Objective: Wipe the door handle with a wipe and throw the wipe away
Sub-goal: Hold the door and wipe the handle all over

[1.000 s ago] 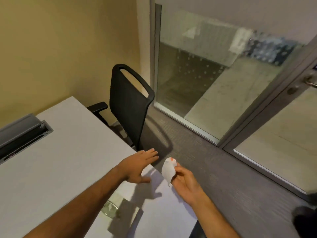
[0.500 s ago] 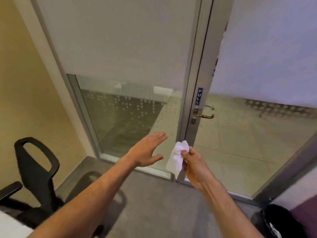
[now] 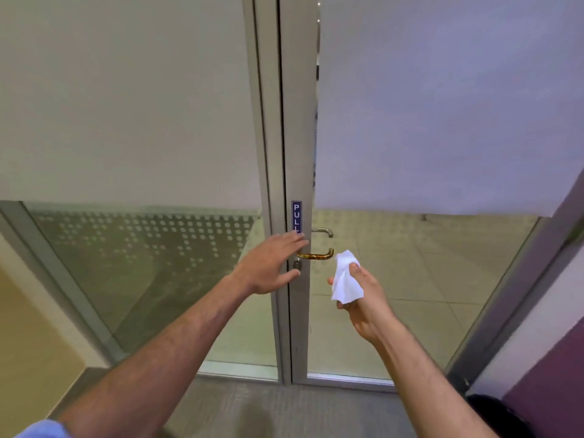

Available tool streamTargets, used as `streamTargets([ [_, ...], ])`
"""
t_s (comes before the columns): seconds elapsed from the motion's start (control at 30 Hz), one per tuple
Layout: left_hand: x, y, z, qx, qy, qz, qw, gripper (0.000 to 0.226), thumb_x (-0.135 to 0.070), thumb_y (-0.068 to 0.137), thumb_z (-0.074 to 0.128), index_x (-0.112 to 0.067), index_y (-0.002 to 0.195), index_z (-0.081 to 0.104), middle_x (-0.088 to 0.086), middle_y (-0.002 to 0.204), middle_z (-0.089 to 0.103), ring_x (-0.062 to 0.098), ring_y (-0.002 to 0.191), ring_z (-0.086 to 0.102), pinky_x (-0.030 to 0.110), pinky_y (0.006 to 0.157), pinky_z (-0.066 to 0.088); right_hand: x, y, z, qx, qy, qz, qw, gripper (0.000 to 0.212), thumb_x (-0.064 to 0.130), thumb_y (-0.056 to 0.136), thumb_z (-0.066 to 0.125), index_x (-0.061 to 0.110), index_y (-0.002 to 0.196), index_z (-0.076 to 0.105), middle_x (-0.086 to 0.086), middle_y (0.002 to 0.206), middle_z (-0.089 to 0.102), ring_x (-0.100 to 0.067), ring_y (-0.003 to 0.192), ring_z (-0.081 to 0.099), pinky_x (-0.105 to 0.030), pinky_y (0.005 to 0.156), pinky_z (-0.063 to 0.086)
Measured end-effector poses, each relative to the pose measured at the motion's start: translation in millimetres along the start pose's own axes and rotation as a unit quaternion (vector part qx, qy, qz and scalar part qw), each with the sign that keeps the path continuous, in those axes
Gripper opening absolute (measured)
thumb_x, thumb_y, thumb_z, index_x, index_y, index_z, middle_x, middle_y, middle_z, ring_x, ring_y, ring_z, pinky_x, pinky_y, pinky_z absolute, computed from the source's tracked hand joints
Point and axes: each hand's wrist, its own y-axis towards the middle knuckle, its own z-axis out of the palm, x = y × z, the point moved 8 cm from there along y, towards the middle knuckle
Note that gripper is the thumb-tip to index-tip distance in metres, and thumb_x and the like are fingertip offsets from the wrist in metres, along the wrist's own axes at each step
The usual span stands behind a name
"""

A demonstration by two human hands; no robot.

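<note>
A brass-coloured lever door handle (image 3: 317, 255) sticks out to the right from the grey metal frame of a glass door (image 3: 297, 172). My right hand (image 3: 363, 298) pinches a crumpled white wipe (image 3: 345, 278), whose top edge is just right of the handle's tip, not clearly touching it. My left hand (image 3: 271, 263) is spread flat with fingers apart, its fingertips over the door frame at the handle's base, covering the bottom of a blue PULL sticker (image 3: 296, 215).
A second, silver handle (image 3: 323, 231) shows through the glass on the far side. Frosted glass panels fill the upper half. A dark round object (image 3: 496, 415), perhaps a bin, sits on the grey carpet at the lower right by a purple wall (image 3: 550, 374).
The view swung from the desk and chair to the door, and then closer. Both hands have reached forward to the handle, the wipe still in the right one.
</note>
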Motion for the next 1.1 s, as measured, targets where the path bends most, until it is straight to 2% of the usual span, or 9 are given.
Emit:
streamTargets([
  [0.17, 45, 56, 4, -0.011, 0.002, 0.039, 0.999, 0.069, -0.037, 0.095, 0.063, -0.018, 0.155, 0.037, 0.005, 0.162, 0.037, 0.019, 0.152, 0.028, 0.043, 0.125, 0.025, 5, 73, 8, 0.023, 0.038, 0.008, 0.999, 0.026, 0.005, 0.100, 0.050, 0.005, 0.122, 0.064, -0.008, 0.102, 0.074, -0.017, 0.083, 0.073, -0.028, 0.067, 0.061],
  [0.3, 92, 105, 11, -0.010, 0.015, 0.078, 0.997, 0.066, -0.037, 0.094, 0.064, -0.017, 0.153, 0.041, 0.007, 0.159, 0.042, 0.022, 0.150, 0.033, 0.047, 0.123, 0.029, 2, 135, 9, 0.003, 0.104, 0.007, 0.995, 0.033, -0.003, 0.088, 0.045, -0.006, 0.114, 0.065, -0.014, 0.103, 0.074, -0.022, 0.088, 0.072, -0.030, 0.082, 0.062],
  [0.43, 119, 140, 23, 0.001, 0.038, 0.110, 0.993, 0.065, -0.037, 0.095, 0.060, -0.019, 0.153, 0.039, 0.007, 0.160, 0.041, 0.022, 0.151, 0.030, 0.049, 0.124, 0.026, 5, 181, -1, -0.029, 0.065, -0.030, 0.997, 0.027, -0.007, 0.088, 0.052, 0.001, 0.106, 0.072, -0.006, 0.103, 0.076, -0.015, 0.087, 0.074, -0.023, 0.073, 0.060],
  [0.53, 128, 160, 33, 0.001, 0.061, 0.148, 0.987, 0.063, -0.035, 0.095, 0.061, -0.020, 0.153, 0.040, 0.007, 0.160, 0.040, 0.023, 0.151, 0.029, 0.045, 0.125, 0.020, 5, 207, -21, -0.110, -0.016, -0.059, 0.992, 0.032, -0.010, 0.086, 0.053, 0.005, 0.109, 0.068, -0.002, 0.096, 0.076, -0.018, 0.081, 0.072, -0.033, 0.075, 0.060],
  [0.67, 140, 188, 42, -0.009, 0.085, 0.193, 0.977, 0.060, -0.032, 0.094, 0.059, -0.018, 0.150, 0.042, 0.009, 0.159, 0.041, 0.026, 0.152, 0.027, 0.047, 0.125, 0.020, 22, 236, -50, -0.220, -0.279, -0.152, 0.922, 0.010, 0.001, 0.082, 0.060, 0.008, 0.086, 0.064, -0.003, 0.074, 0.064, -0.016, 0.065, 0.056, -0.030, 0.062, 0.046],
  [0.8, 153, 209, 46, -0.024, 0.111, 0.212, 0.971, 0.060, -0.033, 0.094, 0.059, -0.018, 0.150, 0.043, 0.009, 0.160, 0.039, 0.026, 0.155, 0.021, 0.046, 0.126, 0.017, 21, 279, -40, -0.205, -0.526, -0.186, 0.804, 0.008, 0.009, 0.083, 0.059, 0.009, 0.076, 0.063, -0.007, 0.072, 0.065, -0.026, 0.070, 0.059, -0.036, 0.061, 0.048],
  [0.9, 159, 216, 49, -0.035, 0.127, 0.236, 0.963, 0.058, -0.032, 0.095, 0.060, -0.016, 0.149, 0.045, 0.011, 0.160, 0.039, 0.028, 0.155, 0.022, 0.048, 0.125, 0.019, 4, 309, -28, -0.169, -0.595, -0.137, 0.773, 0.015, 0.005, 0.084, 0.057, 0.012, 0.082, 0.070, -0.004, 0.073, 0.062, -0.030, 0.075, 0.063, -0.034, 0.060, 0.047],
  [1.0, 162, 218, 57, -0.056, 0.133, 0.258, 0.955, 0.056, -0.033, 0.094, 0.059, -0.015, 0.146, 0.048, 0.012, 0.157, 0.042, 0.030, 0.153, 0.025, 0.047, 0.124, 0.020, -12, 328, -23, -0.123, -0.638, -0.103, 0.753, 0.023, 0.008, 0.083, 0.056, 0.011, 0.090, 0.077, -0.009, 0.087, 0.066, -0.027, 0.084, 0.063, -0.034, 0.070, 0.053],
  [1.1, 164, 217, 60, -0.062, 0.123, 0.259, 0.956, 0.054, -0.033, 0.093, 0.058, -0.015, 0.144, 0.050, 0.012, 0.157, 0.044, 0.030, 0.154, 0.024, 0.046, 0.125, 0.020, -19, 330, -31, -0.081, -0.638, -0.098, 0.759, 0.029, 0.007, 0.081, 0.050, 0.010, 0.084, 0.078, -0.008, 0.083, 0.064, -0.023, 0.084, 0.062, -0.027, 0.070, 0.050],
])
